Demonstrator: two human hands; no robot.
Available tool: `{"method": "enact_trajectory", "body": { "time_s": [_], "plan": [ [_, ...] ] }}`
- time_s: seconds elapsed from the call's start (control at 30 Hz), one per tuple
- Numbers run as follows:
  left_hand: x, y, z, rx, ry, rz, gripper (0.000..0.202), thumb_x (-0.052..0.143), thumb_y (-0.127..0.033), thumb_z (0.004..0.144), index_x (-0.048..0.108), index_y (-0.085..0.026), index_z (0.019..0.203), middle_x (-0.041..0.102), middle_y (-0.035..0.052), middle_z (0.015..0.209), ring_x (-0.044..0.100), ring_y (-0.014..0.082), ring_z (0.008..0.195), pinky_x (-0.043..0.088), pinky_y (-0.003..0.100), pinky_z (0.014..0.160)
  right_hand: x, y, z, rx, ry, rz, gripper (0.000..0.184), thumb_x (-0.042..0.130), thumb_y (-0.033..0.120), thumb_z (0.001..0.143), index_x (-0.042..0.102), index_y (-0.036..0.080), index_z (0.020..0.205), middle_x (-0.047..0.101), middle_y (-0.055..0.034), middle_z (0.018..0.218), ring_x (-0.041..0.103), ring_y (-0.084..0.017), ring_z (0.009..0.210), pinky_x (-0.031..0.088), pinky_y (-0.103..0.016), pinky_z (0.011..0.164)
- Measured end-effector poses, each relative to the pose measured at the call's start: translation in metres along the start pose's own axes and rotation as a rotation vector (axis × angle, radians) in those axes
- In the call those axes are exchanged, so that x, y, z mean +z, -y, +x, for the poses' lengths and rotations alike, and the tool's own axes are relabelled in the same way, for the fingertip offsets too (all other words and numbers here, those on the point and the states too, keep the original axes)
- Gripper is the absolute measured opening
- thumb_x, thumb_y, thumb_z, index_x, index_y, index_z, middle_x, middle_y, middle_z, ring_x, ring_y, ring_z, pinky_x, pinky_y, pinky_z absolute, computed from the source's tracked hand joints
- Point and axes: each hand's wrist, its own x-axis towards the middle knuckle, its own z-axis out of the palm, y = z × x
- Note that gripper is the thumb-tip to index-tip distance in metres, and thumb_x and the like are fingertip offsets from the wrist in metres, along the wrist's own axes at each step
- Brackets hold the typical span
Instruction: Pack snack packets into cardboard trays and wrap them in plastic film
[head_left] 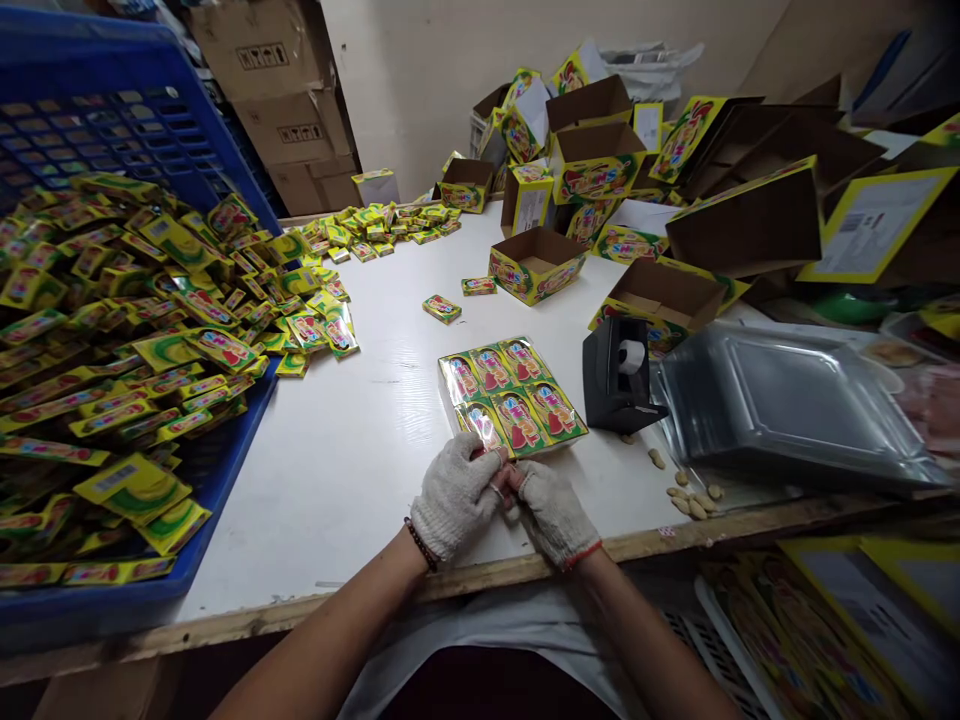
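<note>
Both my hands wear white knit gloves and meet at the near edge of a wrapped bundle of small yellow-green packets (514, 394) lying on the white table (360, 450). My left hand (455, 494) is curled, its fingers pinching the bundle's near left corner. My right hand (551, 510) is closed too, pressed against the left hand at the bundle's near edge. The bundle shows several colourful packets side by side under shiny clear wrap.
A blue crate (112, 130) heaped with loose packets (135, 340) fills the left. A black tape dispenser (619, 375) and clear bags (787, 410) lie right of the bundle, peanuts (694, 495) near the edge. Open display boxes (536, 262) pile up at the back right.
</note>
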Motion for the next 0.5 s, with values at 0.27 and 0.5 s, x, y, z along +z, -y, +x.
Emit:
{"method": "enact_trajectory", "body": {
  "time_s": [0.27,0.5],
  "plan": [
    [0.030,0.008,0.003,0.038,-0.231,0.080,0.015,0.056,-0.020,0.090,0.065,-0.019,0.079,0.053,0.0052,0.081,0.047,0.0180,0.072,0.039,0.028,0.060,-0.012,-0.002,-0.018,0.247,-0.013,-0.017,0.041,0.076,0.055,0.067,0.057,0.019,0.068,0.060,-0.0001,0.052,0.050,-0.011,0.038,0.040,-0.022,0.038],
    [0.021,0.032,-0.005,0.261,-0.250,-0.110,0.034,0.054,-0.026,0.089,0.059,-0.022,0.122,0.057,0.0083,0.109,0.058,0.0192,0.092,0.052,0.029,0.074,-0.037,0.005,-0.009,0.096,-0.288,0.142,0.056,0.061,0.074,0.075,0.044,0.027,0.100,0.051,0.0079,0.066,0.057,-0.012,0.044,0.041,-0.021,0.038]
  ]
}}
